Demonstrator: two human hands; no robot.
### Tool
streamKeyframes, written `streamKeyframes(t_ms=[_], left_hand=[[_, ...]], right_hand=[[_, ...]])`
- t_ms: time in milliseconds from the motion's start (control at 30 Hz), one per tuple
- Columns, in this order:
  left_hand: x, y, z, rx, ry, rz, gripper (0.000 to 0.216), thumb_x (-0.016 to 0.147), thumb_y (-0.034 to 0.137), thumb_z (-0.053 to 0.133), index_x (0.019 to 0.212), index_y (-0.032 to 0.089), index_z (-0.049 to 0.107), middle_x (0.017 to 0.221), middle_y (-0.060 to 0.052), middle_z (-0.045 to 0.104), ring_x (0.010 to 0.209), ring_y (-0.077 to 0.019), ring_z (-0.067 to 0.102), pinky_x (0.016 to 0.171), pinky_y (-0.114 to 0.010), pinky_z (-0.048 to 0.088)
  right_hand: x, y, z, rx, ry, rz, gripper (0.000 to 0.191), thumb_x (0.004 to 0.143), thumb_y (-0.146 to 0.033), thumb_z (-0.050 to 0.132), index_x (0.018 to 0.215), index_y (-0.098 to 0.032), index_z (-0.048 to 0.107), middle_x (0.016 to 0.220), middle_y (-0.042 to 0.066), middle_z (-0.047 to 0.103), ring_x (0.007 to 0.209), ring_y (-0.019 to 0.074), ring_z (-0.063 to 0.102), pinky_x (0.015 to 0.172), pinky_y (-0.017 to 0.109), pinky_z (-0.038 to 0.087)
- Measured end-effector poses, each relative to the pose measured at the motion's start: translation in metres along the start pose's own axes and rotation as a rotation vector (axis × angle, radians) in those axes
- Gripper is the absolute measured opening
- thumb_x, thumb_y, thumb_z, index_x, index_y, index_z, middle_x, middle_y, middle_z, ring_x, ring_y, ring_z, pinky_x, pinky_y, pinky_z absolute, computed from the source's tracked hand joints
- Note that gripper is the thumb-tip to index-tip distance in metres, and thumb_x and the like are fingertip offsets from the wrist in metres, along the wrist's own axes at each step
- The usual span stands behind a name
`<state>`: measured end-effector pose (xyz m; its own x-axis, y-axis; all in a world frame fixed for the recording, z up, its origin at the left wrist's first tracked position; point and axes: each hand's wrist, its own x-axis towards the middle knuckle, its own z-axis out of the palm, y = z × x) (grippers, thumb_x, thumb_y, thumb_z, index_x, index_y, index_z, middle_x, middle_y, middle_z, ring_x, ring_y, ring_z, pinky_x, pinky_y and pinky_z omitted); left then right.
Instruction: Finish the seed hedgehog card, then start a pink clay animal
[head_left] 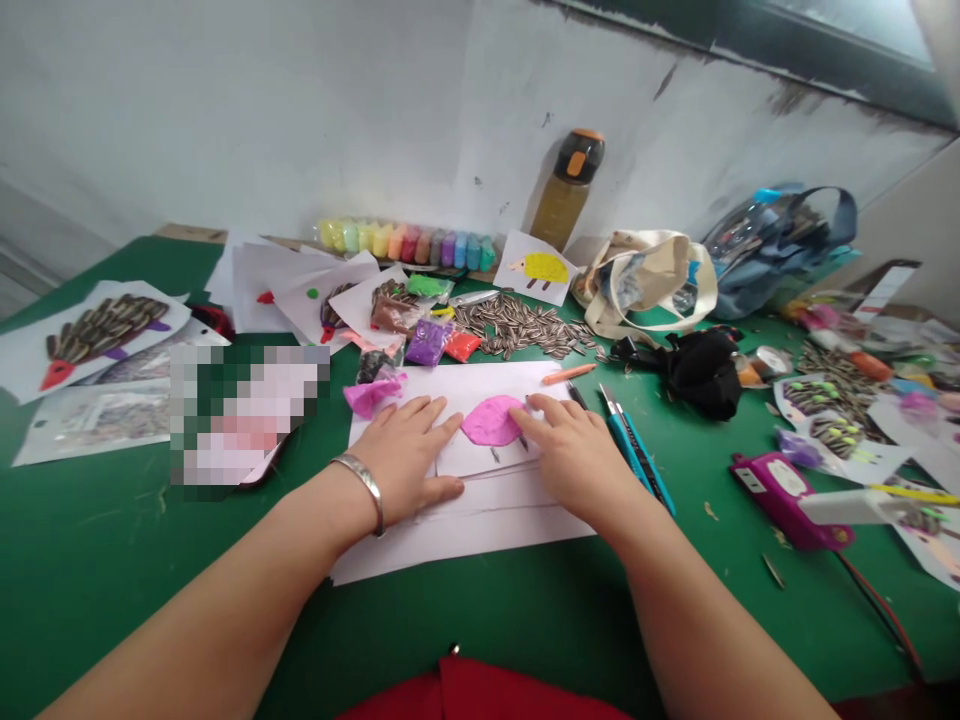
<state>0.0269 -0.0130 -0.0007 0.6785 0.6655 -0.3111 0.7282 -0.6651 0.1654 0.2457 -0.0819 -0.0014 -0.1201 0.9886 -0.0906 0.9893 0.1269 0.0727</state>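
A flat pink patch of modelling clay (491, 421) lies on a small white sheet of paper (465, 462), with short pencil strokes showing below it. That sheet rests on larger white paper (480, 535). My left hand (409, 450), a silver bracelet at its wrist, lies flat on the paper with spread fingers, the index fingertip close to the clay's left edge. On the other side my right hand (574, 450) touches the clay's right edge with an outstretched index finger; its other fingers are partly hidden. A crumpled pink lump (375, 395) sits beyond my left hand.
Sunflower seeds (525, 325) are heaped behind the paper beside small clay packets (429, 342). Blue cutters (637, 450) and an orange pencil (568, 373) lie right. A blurred-out phone-like object (251, 420) is left. A bottle (568, 190) and a cloth bag (652, 285) stand by the wall.
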Motion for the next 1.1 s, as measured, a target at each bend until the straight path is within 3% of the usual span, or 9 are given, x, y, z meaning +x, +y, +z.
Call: streamKeyframes(t_ms=[367,533,700,867,1100], left_hand=[[0.0,-0.001,0.001,0.026,0.001,0.008,0.076,0.083,0.055,0.056,0.148,0.02,0.035,0.157,-0.015,0.026,0.142,-0.037,0.025,0.112,-0.056,0.026],[0.0,-0.001,0.001,0.019,0.018,0.01,0.074,0.083,0.054,0.056,0.147,0.021,0.036,0.156,-0.014,0.028,0.142,-0.0364,0.026,0.112,-0.055,0.026],[-0.001,0.0,0.0,-0.005,0.028,0.012,0.069,0.085,0.049,0.056,0.145,0.019,0.04,0.155,-0.015,0.031,0.141,-0.0365,0.028,0.112,-0.054,0.026],[0.0,-0.002,0.002,-0.003,0.038,0.02,0.068,0.085,0.049,0.055,0.145,0.02,0.039,0.155,-0.015,0.031,0.141,-0.0361,0.028,0.112,-0.054,0.026],[0.0,-0.004,0.004,-0.023,0.06,0.028,0.068,0.085,0.048,0.056,0.145,0.02,0.04,0.154,-0.015,0.032,0.141,-0.0367,0.028,0.112,-0.055,0.027]], right_hand=[[-0.002,-0.003,0.002,-0.013,0.037,-0.04,0.061,0.082,-0.011,0.042,0.139,-0.033,0.047,0.153,0.008,0.036,0.126,0.0314,0.041,0.097,0.05,0.032],[-0.002,-0.004,0.002,0.009,-0.012,-0.069,0.059,0.083,-0.012,0.041,0.137,-0.032,0.049,0.15,0.007,0.04,0.131,0.0322,0.038,0.102,0.054,0.027],[-0.002,0.001,0.002,0.004,0.026,-0.04,0.064,0.082,-0.009,0.041,0.141,-0.033,0.044,0.155,0.008,0.032,0.134,0.0312,0.035,0.105,0.056,0.024],[0.0,0.004,0.002,0.016,-0.042,-0.043,0.061,0.081,-0.011,0.041,0.139,-0.031,0.047,0.153,0.007,0.036,0.135,0.0315,0.034,0.106,0.059,0.024],[0.001,0.011,0.003,-0.009,-0.038,0.013,0.063,0.082,-0.01,0.04,0.141,-0.031,0.045,0.154,0.008,0.034,0.137,0.0335,0.031,0.106,0.061,0.024]])
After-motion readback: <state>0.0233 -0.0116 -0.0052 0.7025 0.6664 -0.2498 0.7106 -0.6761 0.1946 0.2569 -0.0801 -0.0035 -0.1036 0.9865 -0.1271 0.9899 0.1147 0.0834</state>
